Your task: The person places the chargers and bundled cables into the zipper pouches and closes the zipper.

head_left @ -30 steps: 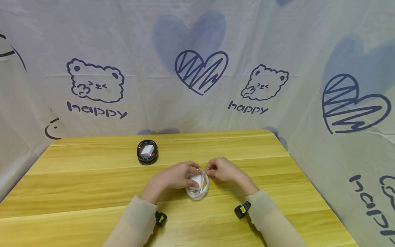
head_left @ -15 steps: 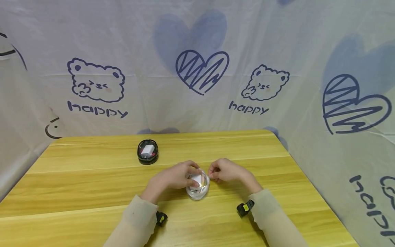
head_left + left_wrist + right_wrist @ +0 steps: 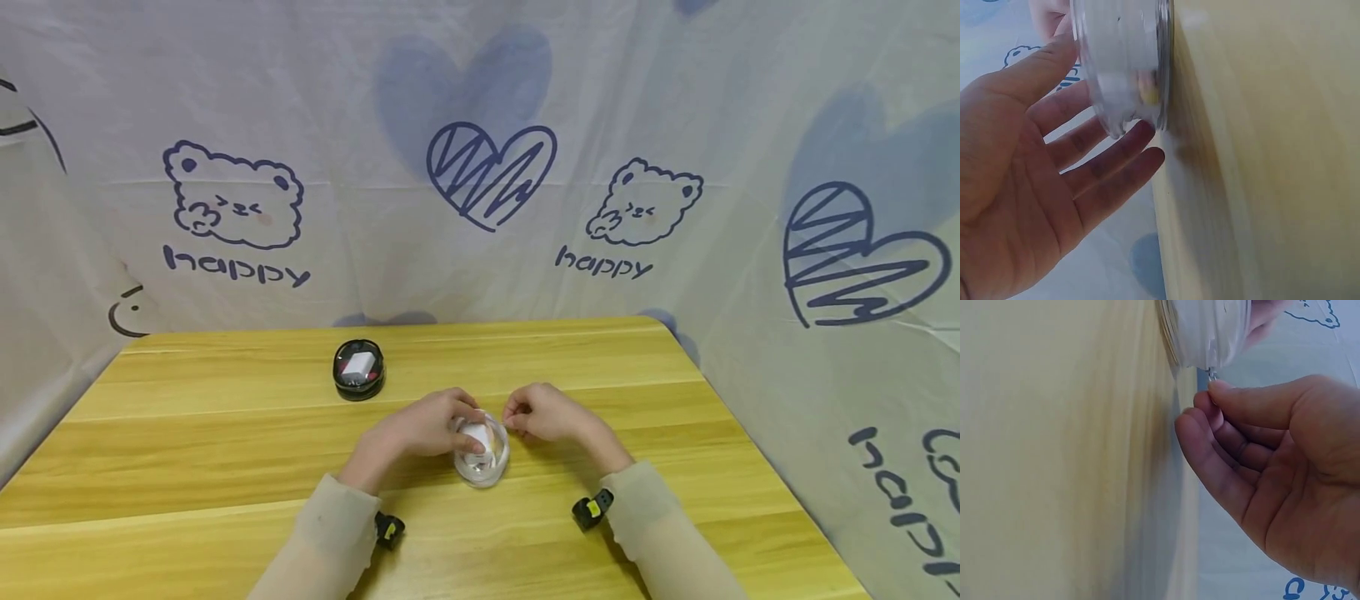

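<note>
A round clear pouch with whitish edges stands on the wooden table, a white block showing through its top. My left hand holds it from the left, thumb and fingers at its rim. In the left wrist view, something small and yellowish shows through the pouch; the lower fingers of my left hand stretch out beside it. At the pouch's far right side, my right hand pinches a small metal zipper pull between thumb and forefinger.
Farther back and left stands a similar black round pouch with a clear top and a white block inside. A pale cloth printed with bears and hearts hangs behind the table and along its right side.
My right hand first shifts slightly right and toward me, then back a little to the left, staying by the pouch's edge. My left hand keeps its hold almost unmoved.
</note>
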Motion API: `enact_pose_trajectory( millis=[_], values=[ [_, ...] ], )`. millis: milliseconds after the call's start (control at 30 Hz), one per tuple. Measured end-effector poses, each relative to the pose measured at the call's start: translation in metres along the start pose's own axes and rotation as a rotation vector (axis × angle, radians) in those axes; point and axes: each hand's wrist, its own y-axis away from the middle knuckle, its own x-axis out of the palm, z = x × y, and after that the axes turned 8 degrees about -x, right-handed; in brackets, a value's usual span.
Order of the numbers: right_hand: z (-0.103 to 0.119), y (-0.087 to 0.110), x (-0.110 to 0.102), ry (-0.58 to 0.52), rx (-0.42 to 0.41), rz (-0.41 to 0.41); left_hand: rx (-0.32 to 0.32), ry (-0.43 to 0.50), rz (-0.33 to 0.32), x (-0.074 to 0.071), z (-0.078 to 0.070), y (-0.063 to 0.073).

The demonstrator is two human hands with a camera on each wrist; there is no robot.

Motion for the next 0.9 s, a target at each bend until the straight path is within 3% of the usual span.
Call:
enact_pose_trajectory(
  millis=[367,567,900],
  values=[
    [0.0026,-0.0035,0.0044,0.02,-0.037,-0.056,0.063,-0.031,0.007,-0.002,-0.0022,0.0001],
    [0.0032,-0.0045,0.0056,0.043,-0.036,-0.062,0.062,-0.018,0.029,-0.002,-0.0028,-0.0002],
    [0.0023,-0.0046,0.0065,0.035,-0.014,-0.055,0.069,-0.068,0.012,0.0016,-0.0033,-0.0012]
  ],
)
